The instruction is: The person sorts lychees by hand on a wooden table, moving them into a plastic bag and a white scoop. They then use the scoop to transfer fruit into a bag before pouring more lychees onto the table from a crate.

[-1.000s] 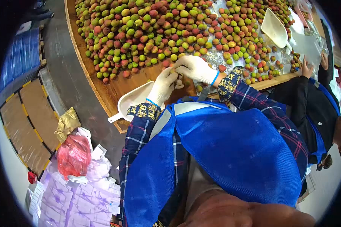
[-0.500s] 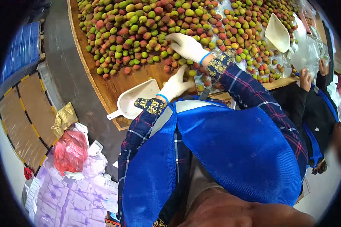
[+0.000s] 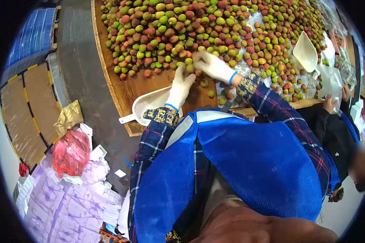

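Observation:
A large heap of red and green lychees (image 3: 166, 28) covers most of the wooden table (image 3: 138, 87). My right hand (image 3: 215, 68), in a white glove, is at the near edge of the heap with its fingers curled in; what lies inside them is hidden. Just left of it and nearer to me, my left hand (image 3: 179, 90), also gloved, has its thumb and fingers apart beside a few lychees. A white scoop (image 3: 146, 103) lies under my left wrist, partly covered by the hand and sleeve.
Another white scoop (image 3: 305, 52) rests on the lychees at right. Clear plastic bags (image 3: 334, 81) lie near another person's hand (image 3: 330, 104) at the right. On the floor at left are a red plastic bag (image 3: 71, 152) and purple-patterned sheeting (image 3: 61, 198).
My right hand has drawn back toward me, close to my left hand. My left hand has turned more upright, fingers toward the heap. The camera view has shifted slightly.

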Motion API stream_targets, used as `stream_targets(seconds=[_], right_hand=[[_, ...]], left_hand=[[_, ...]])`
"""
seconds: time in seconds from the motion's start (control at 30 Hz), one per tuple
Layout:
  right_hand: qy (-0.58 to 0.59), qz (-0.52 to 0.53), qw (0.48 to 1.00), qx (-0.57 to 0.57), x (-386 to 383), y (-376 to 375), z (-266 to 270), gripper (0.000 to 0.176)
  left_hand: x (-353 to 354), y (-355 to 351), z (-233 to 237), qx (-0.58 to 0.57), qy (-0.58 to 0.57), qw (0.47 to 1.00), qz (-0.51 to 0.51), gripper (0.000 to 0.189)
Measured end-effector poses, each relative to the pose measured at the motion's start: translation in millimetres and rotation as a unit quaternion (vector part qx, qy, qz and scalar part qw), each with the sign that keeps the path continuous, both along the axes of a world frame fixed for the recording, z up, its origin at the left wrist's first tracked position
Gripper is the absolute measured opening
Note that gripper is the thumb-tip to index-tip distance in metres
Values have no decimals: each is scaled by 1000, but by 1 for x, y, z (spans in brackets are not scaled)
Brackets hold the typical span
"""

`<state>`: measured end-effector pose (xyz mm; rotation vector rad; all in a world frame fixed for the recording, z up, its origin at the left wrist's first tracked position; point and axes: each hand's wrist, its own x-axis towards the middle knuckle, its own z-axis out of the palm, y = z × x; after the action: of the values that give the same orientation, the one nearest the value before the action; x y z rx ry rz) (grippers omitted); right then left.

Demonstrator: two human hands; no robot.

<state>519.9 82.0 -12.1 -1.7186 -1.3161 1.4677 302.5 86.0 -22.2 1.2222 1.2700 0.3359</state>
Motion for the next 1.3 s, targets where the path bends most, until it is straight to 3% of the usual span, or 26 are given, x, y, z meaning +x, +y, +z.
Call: stream_targets(seconds=[0.03, 0.07, 0.17, 0.2, 0.23, 0.3, 0.4, 0.47, 0.57, 0.6, 0.63, 0.7, 0.73, 0.77, 0.83, 0.87, 0.9, 0.97, 1.0, 1.03, 1.07, 1.17, 1.23, 1.27, 1.3], right_hand=[[-2, -1, 1000, 2, 0, -10, 1, 32], [15, -2, 1000, -2, 0, -20, -4, 33], [50, 14, 998, -39, 9, -35, 14, 31], [31, 31, 998, 48, 12, -41, 12, 29], [12, 45, 990, 133, 13, -44, 13, 27], [-1, 72, 988, 140, 16, -44, 19, 25], [-66, 119, 980, 146, 21, -41, 32, 25], [-46, 29, 995, 84, 17, -39, 35, 28], [-24, -62, 998, 21, 15, -38, 26, 30], [-32, -71, 996, 38, 17, -39, 19, 35], [-29, -70, 996, 40, 21, -41, 10, 35], [-16, -89, 996, 16, 24, -40, 5, 38], [96, -137, 979, -115, 29, -40, 18, 40], [158, -174, 964, -123, 31, -42, 15, 37], [396, -236, 877, -133, 51, -53, -14, 35], [509, -248, 815, -124, 58, -58, -26, 34], [508, -250, 815, -122, 60, -57, -17, 34], [492, -321, 796, -147, 62, -55, 19, 32], [512, -319, 782, -157, 68, -58, 18, 32], [510, -322, 782, -155, 69, -60, 17, 32], [513, -313, 784, -156, 69, -62, 15, 32], [550, -273, 775, -150, 66, -63, 22, 37], [516, -274, 798, -150, 50, -56, 42, 45], [554, -235, 784, -152, 53, -61, 25, 47], [500, -228, 817, -174, 53, -61, 26, 43]], left_hand=[[3, 4, 4, 96, 32, 994, -46, 57], [5, 6, 10, 98, 30, 994, -46, 57], [9, 9, 35, -200, -87, 974, -63, 49], [4, -4, 4, -256, -193, 947, -14, 38], [5, -2, 10, -255, -190, 948, -14, 38], [5, 2, 19, -435, -240, 867, 39, 32], [8, 1, 13, -417, -271, 867, 31, 31], [14, 5, 8, -408, -287, 866, 24, 31], [30, 8, 5, -303, -289, 908, 10, 39], [34, 9, 8, -137, -163, 976, -39, 42], [39, 12, 16, 36, -28, 995, -86, 46], [46, 15, 20, 12, 0, 996, -84, 47], [48, 17, 16, 28, 10, 992, -124, 48], [49, 19, 13, 45, 20, 985, -163, 49], [55, 28, 20, 87, 21, 964, -250, 57], [62, 40, 35, 193, 74, 937, -282, 58], [70, 53, 51, 296, 125, 895, -309, 59], [83, 100, 46, 447, 123, 863, -204, 35], [89, 131, 49, 468, 198, 836, -207, 25], [91, 159, 50, 494, 286, 793, -213, 20], [88, 179, 40, 600, 282, 731, -162, 18], [82, 214, 28, 586, 370, 663, -284, 15], [85, 214, 24, 573, 401, 645, -308, 19], [84, 215, 22, 574, 399, 643, -313, 20], [82, 211, 19, 591, 378, 651, -289, 19]])
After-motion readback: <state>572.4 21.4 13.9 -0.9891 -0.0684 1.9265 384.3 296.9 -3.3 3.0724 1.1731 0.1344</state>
